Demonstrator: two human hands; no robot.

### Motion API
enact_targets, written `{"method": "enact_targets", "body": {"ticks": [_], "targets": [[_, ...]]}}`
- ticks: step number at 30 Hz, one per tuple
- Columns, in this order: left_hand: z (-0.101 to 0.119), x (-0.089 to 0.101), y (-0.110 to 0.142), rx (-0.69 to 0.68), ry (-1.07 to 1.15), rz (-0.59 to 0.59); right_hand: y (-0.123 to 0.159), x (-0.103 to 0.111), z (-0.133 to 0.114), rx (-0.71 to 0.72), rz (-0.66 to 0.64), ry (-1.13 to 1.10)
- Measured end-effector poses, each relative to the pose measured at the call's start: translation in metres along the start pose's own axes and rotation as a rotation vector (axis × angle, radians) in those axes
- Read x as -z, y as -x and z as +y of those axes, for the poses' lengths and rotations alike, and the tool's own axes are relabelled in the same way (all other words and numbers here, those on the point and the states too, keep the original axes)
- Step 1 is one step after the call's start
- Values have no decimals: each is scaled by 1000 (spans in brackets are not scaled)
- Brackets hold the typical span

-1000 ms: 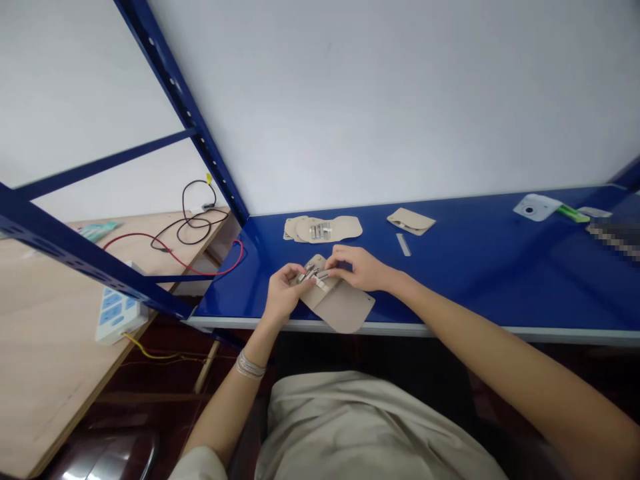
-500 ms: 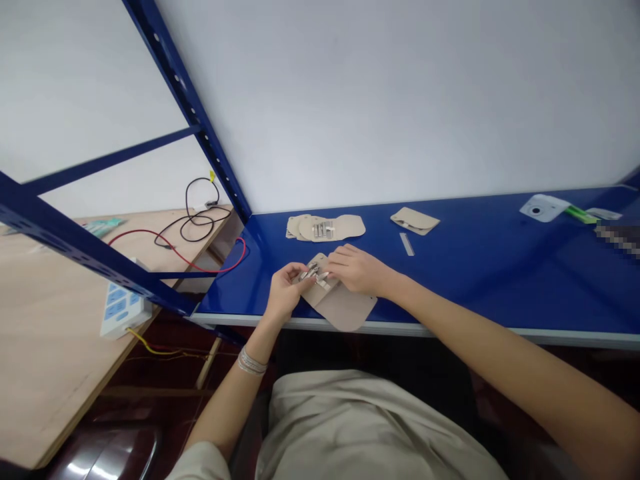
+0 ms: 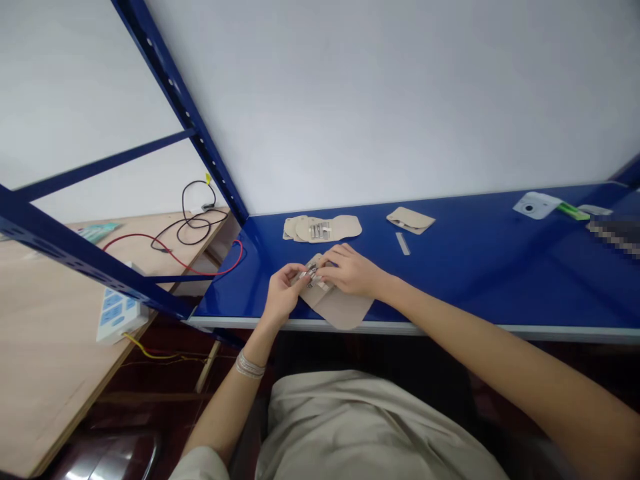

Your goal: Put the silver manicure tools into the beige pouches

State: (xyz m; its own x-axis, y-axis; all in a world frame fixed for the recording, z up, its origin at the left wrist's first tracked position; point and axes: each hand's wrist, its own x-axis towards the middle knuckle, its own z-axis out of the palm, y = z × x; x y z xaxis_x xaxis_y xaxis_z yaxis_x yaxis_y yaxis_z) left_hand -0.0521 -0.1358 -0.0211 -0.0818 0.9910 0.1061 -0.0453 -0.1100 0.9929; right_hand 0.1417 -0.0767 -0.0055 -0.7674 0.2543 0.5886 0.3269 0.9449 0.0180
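My left hand pinches small metal parts; right hand curls against them, grip unclear; tan flap lies beneath both.

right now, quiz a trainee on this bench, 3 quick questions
1. Which hand wears the silver-coloured bracelet?
2. True or false: a slim metal strip lies on the glossy blue bench top.
3. What lies under the left hand and right hand?
A) a tan flap pouch
B) a white power strip
C) a coiled black wire

Key: 1 left hand; 2 true; 3 A
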Motion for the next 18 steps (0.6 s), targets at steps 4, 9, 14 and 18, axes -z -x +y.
{"method": "enact_targets", "body": {"ticks": [4,9,14,18], "targets": [[0,0,0,-16,14,6,0,3,4,-115,57,-118],[2,-2,2,-3,41,0,1,10,11,-405,94,-404],[5,-2,3,-12,54,-22,-1,10,12,-633,-12,-652],[8,-1,5,-6,1,-77,-2,8,11,-673,-12,-697]]}}
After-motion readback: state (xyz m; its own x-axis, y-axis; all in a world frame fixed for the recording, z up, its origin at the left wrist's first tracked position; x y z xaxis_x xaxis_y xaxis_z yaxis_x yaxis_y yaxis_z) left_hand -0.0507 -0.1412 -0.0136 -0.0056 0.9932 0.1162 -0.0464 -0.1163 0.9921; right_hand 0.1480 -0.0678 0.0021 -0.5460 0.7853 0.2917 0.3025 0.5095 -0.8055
